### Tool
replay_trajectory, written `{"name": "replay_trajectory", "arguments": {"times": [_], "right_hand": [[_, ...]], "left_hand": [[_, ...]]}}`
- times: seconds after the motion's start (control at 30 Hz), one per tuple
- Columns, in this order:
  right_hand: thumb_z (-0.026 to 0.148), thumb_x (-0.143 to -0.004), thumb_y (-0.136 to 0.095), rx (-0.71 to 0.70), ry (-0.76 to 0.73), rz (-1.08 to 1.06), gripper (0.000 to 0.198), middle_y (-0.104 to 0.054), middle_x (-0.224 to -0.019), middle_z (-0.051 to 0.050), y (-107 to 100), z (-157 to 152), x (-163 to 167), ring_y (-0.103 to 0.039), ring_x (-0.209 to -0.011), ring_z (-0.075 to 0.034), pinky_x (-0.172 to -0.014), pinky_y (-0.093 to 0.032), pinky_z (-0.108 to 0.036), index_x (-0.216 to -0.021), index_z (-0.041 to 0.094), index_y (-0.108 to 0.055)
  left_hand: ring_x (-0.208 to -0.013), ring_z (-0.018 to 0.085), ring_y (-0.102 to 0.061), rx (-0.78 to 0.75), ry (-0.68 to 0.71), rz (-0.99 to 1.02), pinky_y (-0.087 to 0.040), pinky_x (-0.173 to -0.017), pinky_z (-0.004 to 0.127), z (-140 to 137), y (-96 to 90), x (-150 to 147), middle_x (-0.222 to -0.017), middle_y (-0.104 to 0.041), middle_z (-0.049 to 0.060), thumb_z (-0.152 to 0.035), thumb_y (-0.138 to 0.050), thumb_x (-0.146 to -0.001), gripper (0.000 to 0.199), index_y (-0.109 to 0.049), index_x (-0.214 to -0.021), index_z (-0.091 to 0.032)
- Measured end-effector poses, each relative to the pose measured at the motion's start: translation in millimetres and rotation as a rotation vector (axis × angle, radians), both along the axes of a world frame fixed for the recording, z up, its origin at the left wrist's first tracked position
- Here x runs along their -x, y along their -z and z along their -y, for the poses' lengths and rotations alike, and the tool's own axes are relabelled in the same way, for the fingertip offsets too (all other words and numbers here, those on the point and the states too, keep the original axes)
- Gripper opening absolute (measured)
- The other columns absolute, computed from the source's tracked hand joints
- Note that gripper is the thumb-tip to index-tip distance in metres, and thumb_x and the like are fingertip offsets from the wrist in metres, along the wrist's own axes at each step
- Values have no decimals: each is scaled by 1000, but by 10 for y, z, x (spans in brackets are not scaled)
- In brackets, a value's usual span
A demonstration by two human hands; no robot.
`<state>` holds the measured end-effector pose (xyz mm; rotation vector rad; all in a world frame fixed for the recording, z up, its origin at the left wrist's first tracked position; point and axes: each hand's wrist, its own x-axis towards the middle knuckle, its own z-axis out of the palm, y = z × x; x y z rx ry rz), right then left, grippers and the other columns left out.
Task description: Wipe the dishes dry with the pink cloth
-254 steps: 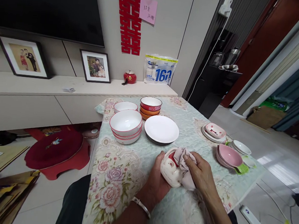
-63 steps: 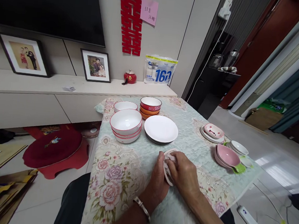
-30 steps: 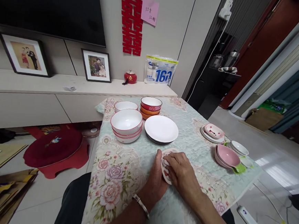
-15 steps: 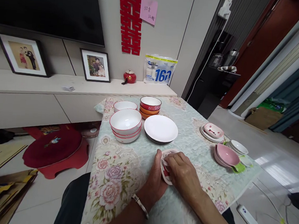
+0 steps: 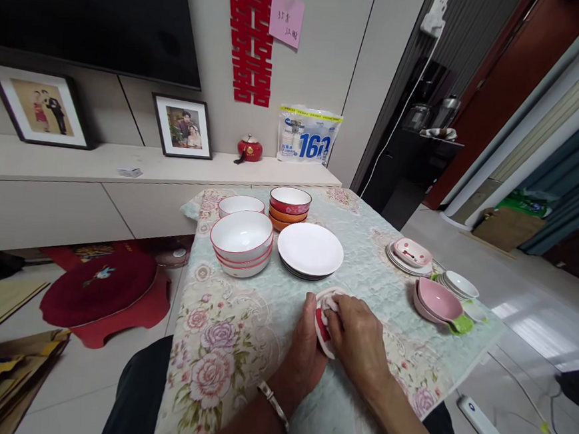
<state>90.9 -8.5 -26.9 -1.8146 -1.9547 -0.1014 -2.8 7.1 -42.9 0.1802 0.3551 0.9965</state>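
Note:
Tilted in my left hand (image 5: 304, 348) is a small shallow dish (image 5: 321, 326) with a pale rim and a red patch inside. My left fingers curl beneath it, and the thumb lies along its near left edge. My right hand (image 5: 361, 336) is closed on a crumpled white cloth (image 5: 331, 301), pressed against the inside of the dish. Part of the dish is hidden behind my right fingers. Just beyond my hands stands a stack of white plates (image 5: 311, 249). To its left are stacked white bowls (image 5: 242, 236) with red rims.
Red and orange bowls (image 5: 290, 204) and another white bowl (image 5: 241, 205) stand at the back of the flowered tablecloth (image 5: 242, 307). On the right are pink bowls (image 5: 438, 301), small white bowls (image 5: 459, 284) and a pink dish on plates (image 5: 412, 252). A red stool (image 5: 107, 296) is at left.
My right hand has shifted slightly right and up inside the dish, uncovering more of the red patch and the white cloth. My left hand keeps its hold.

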Motion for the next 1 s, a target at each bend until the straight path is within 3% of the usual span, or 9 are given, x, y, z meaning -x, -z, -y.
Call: {"name": "replay_trajectory", "arguments": {"times": [0.1,0.23,0.4,0.47,0.53,0.63,0.73,0.87,1.0], "right_hand": [[14,-88,-51,-42,-30,-165,18,-70,-93,-10,58,-20,51,-62,-88,-25,-77,-45,-35,-100,17,-64],[14,-86,-56,65,-247,-419,19,-71,-98,-4,3,-13,15,-62,-90,-20,-79,-46,-31,-101,21,-65],[4,-84,-52,310,-484,-281,27,-69,-96,-1,-254,25,-186,-59,-94,-19,-81,-44,-29,-97,24,-65],[1,-81,-52,376,-448,-143,28,-69,-94,-1,-339,45,-217,-59,-91,-19,-78,-43,-29,-90,23,-65],[0,-81,-52,378,-303,13,25,-69,-90,-3,-362,54,-186,-59,-86,-21,-73,-42,-30,-83,22,-64],[4,-84,-53,286,-76,155,20,-69,-92,-9,-272,32,-51,-60,-85,-25,-70,-43,-33,-86,19,-65],[9,-86,-55,132,6,94,15,-70,-95,-12,-114,-21,82,-62,-87,-28,-73,-46,-35,-91,16,-67],[9,-85,-55,44,-187,-248,26,-72,-104,-8,-8,-69,87,-64,-97,-24,-84,-49,-34,-106,19,-66],[10,-90,-51,209,-409,-332,32,-71,-112,-4,-125,-44,-47,-63,-104,-21,-89,-48,-34,-116,23,-64]], "left_hand": [[-105,27,-66,-1,-13,11,-47,-97,37,-10,15,8,-100,-75,11,-51,-41,-97,50,-70,-111,-13],[-105,29,-66,-8,17,34,-47,-96,38,-43,26,45,-100,-74,13,-55,-37,-97,57,-70,-106,-10],[-102,31,-67,-20,53,34,-48,-95,41,-60,33,57,-94,-74,14,-59,-36,-96,63,-70,-103,-7],[-102,30,-67,-19,50,26,-47,-95,41,-56,30,49,-95,-75,13,-58,-37,-96,61,-69,-105,-7],[-104,30,-66,-19,43,22,-47,-96,41,-47,23,38,-98,-75,13,-57,-39,-96,58,-68,-109,-9],[-107,29,-65,-17,28,28,-46,-97,40,-37,18,21,-103,-74,12,-56,-38,-97,57,-68,-112,-10],[-110,29,-64,-10,10,34,-46,-99,39,-41,32,20,-105,-74,12,-54,-36,-98,57,-68,-113,-10],[-111,29,-64,5,-2,41,-46,-99,38,-61,72,49,-103,-74,12,-59,-37,-96,58,-69,-108,-11],[-109,31,-65,0,13,41,-46,-100,40,-72,88,64,-99,-74,15,-61,-39,-94,60,-70,-101,-10]]}}
